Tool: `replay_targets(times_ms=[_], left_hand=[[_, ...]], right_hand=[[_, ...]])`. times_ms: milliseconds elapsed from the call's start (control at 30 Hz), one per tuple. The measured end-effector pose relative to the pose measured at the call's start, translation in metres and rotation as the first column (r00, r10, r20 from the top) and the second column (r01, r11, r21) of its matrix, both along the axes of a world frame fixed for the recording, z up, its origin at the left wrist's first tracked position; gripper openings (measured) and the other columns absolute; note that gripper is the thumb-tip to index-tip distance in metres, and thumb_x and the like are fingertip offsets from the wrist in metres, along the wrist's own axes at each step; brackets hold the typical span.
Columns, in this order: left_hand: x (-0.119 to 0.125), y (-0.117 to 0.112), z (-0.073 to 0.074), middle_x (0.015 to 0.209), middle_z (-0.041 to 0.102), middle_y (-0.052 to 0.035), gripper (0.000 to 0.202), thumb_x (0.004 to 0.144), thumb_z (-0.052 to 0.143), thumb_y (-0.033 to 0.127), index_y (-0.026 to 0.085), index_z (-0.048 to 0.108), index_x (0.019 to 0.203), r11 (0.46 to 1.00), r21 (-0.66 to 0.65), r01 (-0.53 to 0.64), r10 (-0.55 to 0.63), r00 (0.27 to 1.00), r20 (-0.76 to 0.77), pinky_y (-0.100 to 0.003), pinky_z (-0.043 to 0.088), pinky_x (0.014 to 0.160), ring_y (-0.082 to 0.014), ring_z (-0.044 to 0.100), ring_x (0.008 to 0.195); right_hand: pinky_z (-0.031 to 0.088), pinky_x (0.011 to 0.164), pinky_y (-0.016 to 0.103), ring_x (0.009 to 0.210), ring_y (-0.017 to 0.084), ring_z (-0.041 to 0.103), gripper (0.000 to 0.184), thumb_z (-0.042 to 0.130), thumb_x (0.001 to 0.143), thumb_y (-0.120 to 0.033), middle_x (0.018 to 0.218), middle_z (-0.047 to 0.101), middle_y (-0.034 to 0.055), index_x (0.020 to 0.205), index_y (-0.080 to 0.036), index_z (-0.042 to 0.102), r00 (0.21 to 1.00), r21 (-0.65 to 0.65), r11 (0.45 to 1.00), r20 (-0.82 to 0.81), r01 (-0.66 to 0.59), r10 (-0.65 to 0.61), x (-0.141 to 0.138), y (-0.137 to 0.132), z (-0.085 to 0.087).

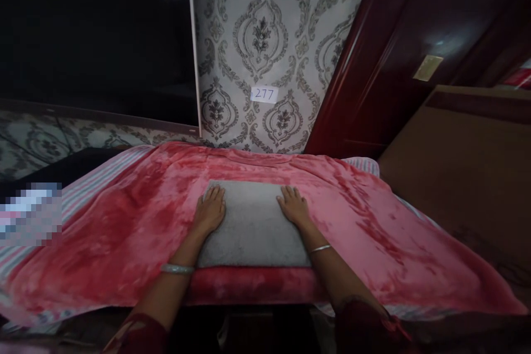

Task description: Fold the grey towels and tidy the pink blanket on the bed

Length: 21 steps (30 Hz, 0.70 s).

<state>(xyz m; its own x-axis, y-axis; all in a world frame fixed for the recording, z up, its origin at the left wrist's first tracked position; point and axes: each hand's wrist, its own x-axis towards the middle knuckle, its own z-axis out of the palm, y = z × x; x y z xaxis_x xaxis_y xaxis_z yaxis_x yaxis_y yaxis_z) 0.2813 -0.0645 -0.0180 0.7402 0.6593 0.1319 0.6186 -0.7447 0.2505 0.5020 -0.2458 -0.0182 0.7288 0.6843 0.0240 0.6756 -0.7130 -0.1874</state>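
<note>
A grey rectangular cloth lies flat on a red and pink plush blanket. My left hand rests palm down on the cloth's left edge near its far corner, fingers stretched out. On the opposite edge, my right hand lies flat near the far right corner, its fingers slightly spread. Both palms press on the fabric and neither hand grips anything. Whether the cloth is one layer or folded, I cannot tell.
Beneath the blanket a striped sheet shows at the sides. A large dark television is at the back left. Patterned wallpaper carries a paper label reading 277. To the right stand a dark red door and a brown cardboard-like panel.
</note>
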Motion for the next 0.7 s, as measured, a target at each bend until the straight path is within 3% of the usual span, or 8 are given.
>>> replay_targets(times_ms=[100,300,433,500,567,633,700], left_hand=[[0.000,0.001,-0.001,0.162,0.033,-0.0146,0.055,0.098,0.032,0.023,0.013,0.039,0.152,1.000,-0.002,0.004,-0.004,1.000,0.027,-0.054,0.027,0.120,-0.0282,0.026,0.152],[0.001,0.004,-0.003,0.160,0.036,-0.0166,0.054,0.097,0.035,0.022,0.011,0.044,0.149,1.000,0.022,0.012,-0.014,0.996,0.091,-0.052,0.030,0.119,-0.0292,0.029,0.150],[-0.004,0.000,0.002,0.156,0.039,-0.0230,0.053,0.093,0.046,0.027,0.008,0.052,0.142,0.993,0.033,-0.110,0.100,0.970,0.221,-0.047,0.035,0.117,-0.0343,0.037,0.145],[-0.009,-0.002,0.005,0.150,0.046,-0.0244,0.055,0.091,0.052,0.029,0.009,0.052,0.141,0.975,-0.062,-0.215,0.223,0.924,0.312,-0.050,0.038,0.113,-0.0376,0.043,0.139],[-0.014,-0.001,0.008,0.144,0.051,-0.0232,0.057,0.087,0.057,0.029,0.011,0.053,0.141,0.928,-0.267,-0.260,0.348,0.861,0.371,-0.053,0.039,0.111,-0.0389,0.048,0.135],[-0.019,0.002,0.009,0.142,0.055,-0.0212,0.058,0.083,0.062,0.026,0.012,0.053,0.139,0.857,-0.452,-0.246,0.436,0.813,0.385,-0.050,0.039,0.111,-0.0372,0.050,0.133],[-0.024,0.007,0.009,0.137,0.060,-0.0184,0.056,0.080,0.065,0.024,0.012,0.057,0.134,0.811,-0.546,-0.212,0.469,0.792,0.390,-0.043,0.042,0.109,-0.0330,0.054,0.131]], right_hand=[[0.027,0.116,0.052,0.149,0.031,0.028,0.059,0.029,0.105,-0.040,0.164,0.028,0.0122,0.159,-0.018,0.028,0.997,0.025,0.998,-0.029,0.066,-0.065,0.011,-0.022,-0.007],[0.036,0.112,0.041,0.137,0.029,0.047,0.064,0.044,0.099,-0.033,0.148,0.053,0.0153,0.159,-0.015,0.030,0.993,0.182,0.981,-0.108,0.064,-0.045,0.013,-0.050,-0.016],[0.037,0.113,0.040,0.134,0.029,0.051,0.071,0.058,0.088,-0.030,0.147,0.055,0.0138,0.155,-0.015,0.039,0.959,0.362,0.920,-0.278,0.147,-0.044,0.012,-0.067,-0.021],[0.033,0.116,0.039,0.137,0.028,0.048,0.069,0.061,0.083,-0.027,0.149,0.052,0.0122,0.150,-0.015,0.047,0.913,0.473,0.857,-0.408,0.205,0.007,0.012,-0.073,-0.022],[0.033,0.117,0.040,0.137,0.029,0.048,0.063,0.061,0.081,-0.026,0.146,0.055,0.0127,0.142,-0.013,0.055,0.856,0.522,0.806,-0.516,0.278,0.039,0.013,-0.077,-0.022],[0.039,0.112,0.041,0.130,0.029,0.055,0.054,0.059,0.083,-0.027,0.137,0.062,0.0136,0.135,-0.012,0.061,0.811,0.527,0.786,-0.582,0.322,0.058,0.013,-0.078,-0.021],[0.048,0.102,0.039,0.115,0.028,0.065,0.045,0.056,0.085,-0.028,0.124,0.070,0.0133,0.126,-0.012,0.066,0.764,0.531,0.776,-0.637,0.341,0.101,0.013,-0.077,-0.021]])
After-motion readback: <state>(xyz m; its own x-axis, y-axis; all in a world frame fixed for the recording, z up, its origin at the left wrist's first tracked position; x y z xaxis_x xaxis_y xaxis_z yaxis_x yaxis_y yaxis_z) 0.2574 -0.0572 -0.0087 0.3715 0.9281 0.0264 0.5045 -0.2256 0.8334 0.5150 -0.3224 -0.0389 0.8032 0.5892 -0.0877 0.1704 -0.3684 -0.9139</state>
